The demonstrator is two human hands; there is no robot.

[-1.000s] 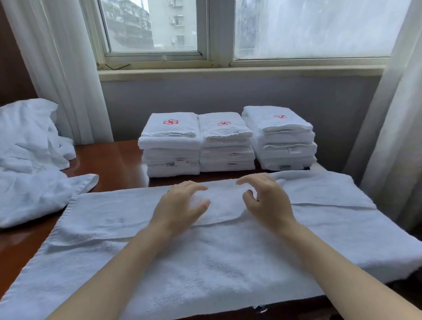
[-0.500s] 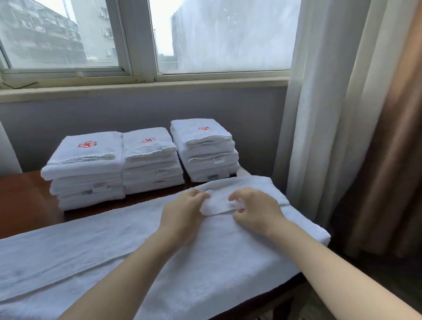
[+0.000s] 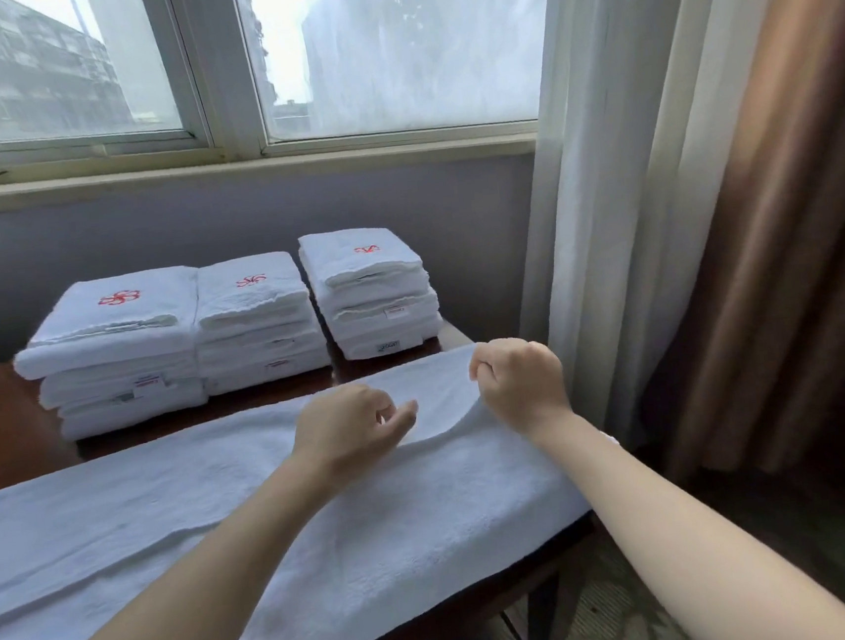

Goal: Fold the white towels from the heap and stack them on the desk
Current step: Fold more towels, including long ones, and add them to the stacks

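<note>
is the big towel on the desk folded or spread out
Partly folded: the towel lies stretched along the desk, one long layer lapped over itself. The right hand grips its far corner.

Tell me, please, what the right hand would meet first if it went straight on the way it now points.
Most likely the right stack of folded towels: the right hand, gripping the towel, points forward and left towards it. Depth is unclear, so it might pass just above.
</note>
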